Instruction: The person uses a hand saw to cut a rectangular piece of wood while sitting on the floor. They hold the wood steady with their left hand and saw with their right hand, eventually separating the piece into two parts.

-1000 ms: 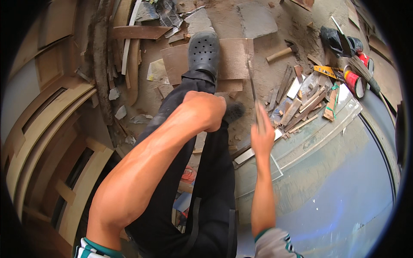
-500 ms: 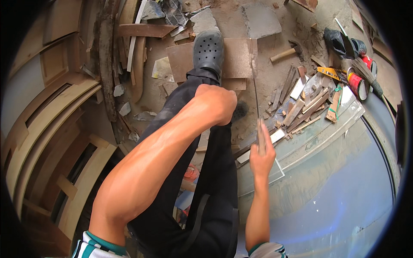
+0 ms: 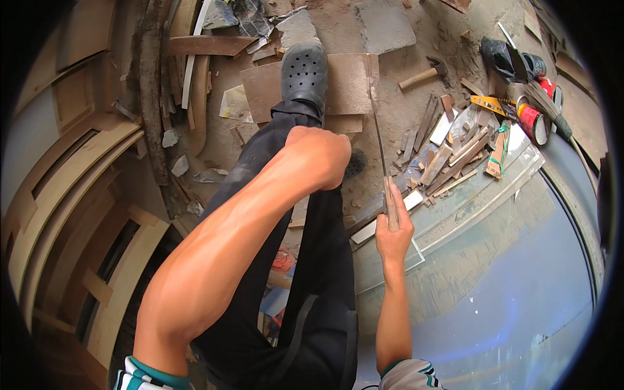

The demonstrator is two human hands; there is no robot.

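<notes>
My right hand (image 3: 395, 237) is closed around the wooden handle (image 3: 390, 201) of a narrow saw. Its thin dark blade (image 3: 381, 146) runs forward to the near edge of a brown board (image 3: 348, 84), close to the board's right end. A thin line marks the board there, leaving a narrow strip on the right. My foot, in a grey clog (image 3: 304, 75), presses on the board's left part. My left hand (image 3: 318, 156) is curled in front of my bent leg (image 3: 260, 149), its back toward me. Its fingers are mostly hidden, and so is whatever they may hold.
A hammer (image 3: 419, 79) lies beyond the board's right end. Wood offcuts (image 3: 452, 156) are piled on a glass sheet (image 3: 494, 260) at right, near a yellow saw (image 3: 491, 104), red cans (image 3: 533, 123) and a brush (image 3: 549, 104). Wooden frames (image 3: 78, 169) line the left side.
The whole view has shifted slightly, so the scene sits a little further left and higher. My right hand keeps its hold on the saw and has barely moved; my left hand stays by the leg.
</notes>
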